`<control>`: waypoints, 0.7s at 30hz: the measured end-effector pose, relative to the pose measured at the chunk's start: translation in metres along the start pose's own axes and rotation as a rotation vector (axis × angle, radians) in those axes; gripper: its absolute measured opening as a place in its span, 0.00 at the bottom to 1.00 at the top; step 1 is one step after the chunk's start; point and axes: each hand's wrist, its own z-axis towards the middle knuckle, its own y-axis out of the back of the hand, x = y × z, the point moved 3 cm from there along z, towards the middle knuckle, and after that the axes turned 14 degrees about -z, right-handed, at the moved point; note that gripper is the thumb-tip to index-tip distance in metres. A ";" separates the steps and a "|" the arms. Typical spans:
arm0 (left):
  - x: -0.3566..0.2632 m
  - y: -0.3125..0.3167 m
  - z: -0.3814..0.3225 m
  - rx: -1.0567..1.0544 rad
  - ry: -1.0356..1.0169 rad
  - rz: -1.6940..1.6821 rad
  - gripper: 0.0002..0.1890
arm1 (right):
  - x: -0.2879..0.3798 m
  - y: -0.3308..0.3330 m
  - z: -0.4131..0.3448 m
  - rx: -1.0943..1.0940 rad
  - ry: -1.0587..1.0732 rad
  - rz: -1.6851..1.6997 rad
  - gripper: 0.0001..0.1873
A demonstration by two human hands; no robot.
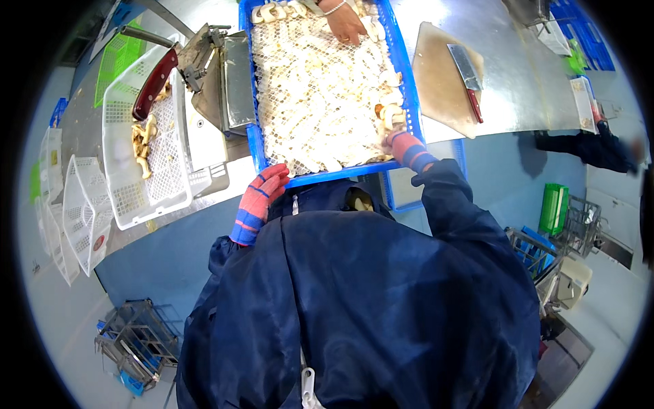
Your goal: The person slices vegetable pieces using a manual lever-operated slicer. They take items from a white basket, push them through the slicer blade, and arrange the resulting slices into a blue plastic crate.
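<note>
A blue plastic tray [410, 76] lined with mesh lies on the metal table, covered with pale mushroom slices [317, 102]. My left hand [263, 197], in a pink and blue striped knit glove, rests at the tray's near left corner, its fingers together and nothing seen in them. At the near right corner is my right hand [407, 149], gloved alike, with its fingertips over slices by the rim; they are blurred, so a grip cannot be told. Another person's bare hand [345, 23], with a bracelet and ring, touches slices at the far side.
A cleaver [465, 66] lies on a cutting board [439, 87] at right. Left stand a slicer with a red handle [156, 84] and a white basket [122, 199] holding mushroom pieces [143, 145]. Metal racks [135, 340] stand on the floor; a person [592, 148] is far right.
</note>
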 end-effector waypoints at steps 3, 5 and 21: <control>0.004 0.010 0.000 -0.010 0.003 -0.008 0.19 | 0.013 0.007 0.004 -0.178 0.132 -0.052 0.07; 0.003 0.013 -0.004 -0.048 -0.014 -0.019 0.19 | 0.022 0.020 0.017 -0.281 0.019 0.080 0.07; -0.004 0.039 -0.040 -0.253 -0.064 -0.113 0.19 | 0.125 0.021 0.129 -0.201 0.605 -0.088 0.10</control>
